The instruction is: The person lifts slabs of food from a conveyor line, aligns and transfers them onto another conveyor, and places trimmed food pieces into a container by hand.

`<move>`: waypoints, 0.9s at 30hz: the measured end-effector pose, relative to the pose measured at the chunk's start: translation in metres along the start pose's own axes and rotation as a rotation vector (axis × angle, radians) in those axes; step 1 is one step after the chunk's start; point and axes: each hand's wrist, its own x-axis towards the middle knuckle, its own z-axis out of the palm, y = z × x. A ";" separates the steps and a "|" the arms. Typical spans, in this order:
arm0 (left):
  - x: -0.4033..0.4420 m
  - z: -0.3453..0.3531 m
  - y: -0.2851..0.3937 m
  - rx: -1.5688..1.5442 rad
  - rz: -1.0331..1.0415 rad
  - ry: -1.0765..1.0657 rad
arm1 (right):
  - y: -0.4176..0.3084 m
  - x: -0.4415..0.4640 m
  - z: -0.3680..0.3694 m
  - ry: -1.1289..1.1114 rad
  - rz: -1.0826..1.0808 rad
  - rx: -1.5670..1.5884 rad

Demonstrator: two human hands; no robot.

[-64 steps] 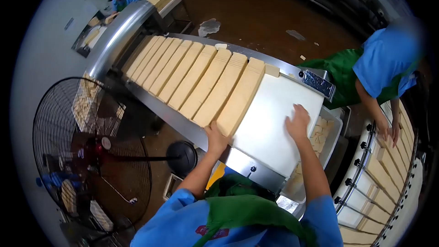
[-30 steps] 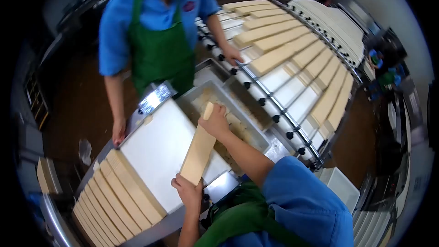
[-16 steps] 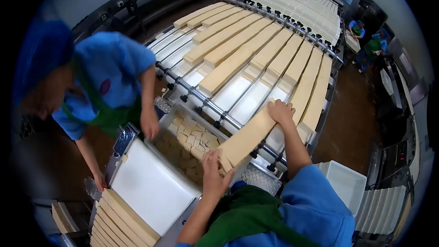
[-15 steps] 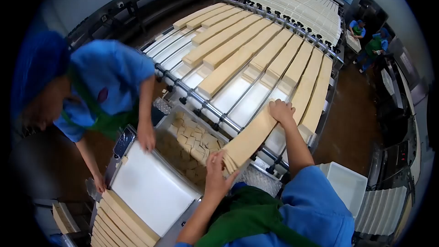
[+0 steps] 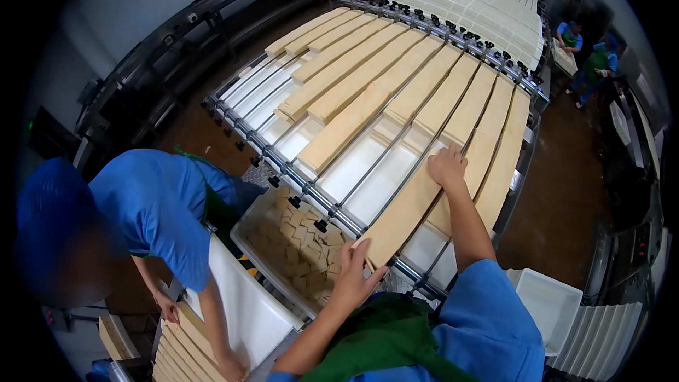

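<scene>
A long stack of pale yellow, dough-like strips (image 5: 402, 218) lies lengthwise on the slatted table, its near end at the front rail. My left hand (image 5: 353, 277) grips that near end, fingers along its side and thumb toward the end face. At the far end, my right hand (image 5: 448, 167) is closed over the stack's edge with bent fingers; its thumb is hidden. Similar long stacks (image 5: 368, 117) lie side by side beyond it, parted by thin metal rods. Close to my left hand stands a plastic crate (image 5: 249, 251) holding many cut pale pieces (image 5: 309, 237).
A metal rail (image 5: 300, 182) with black knobs edges the table. At left, a co-worker (image 5: 159, 201) bends over more strips (image 5: 187, 346) beside a white board (image 5: 247, 297). A white tub (image 5: 544, 308) stands at lower right. Two people (image 5: 587, 64) work farther back.
The stack in my hands has moved away from the crate and now lies flatter along the table. The co-worker has bent lower, with one arm reaching farther over the strips at lower left.
</scene>
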 end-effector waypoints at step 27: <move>-0.200 -0.061 -0.158 -0.120 -0.500 1.278 | -0.120 -0.120 0.095 0.407 -0.812 0.056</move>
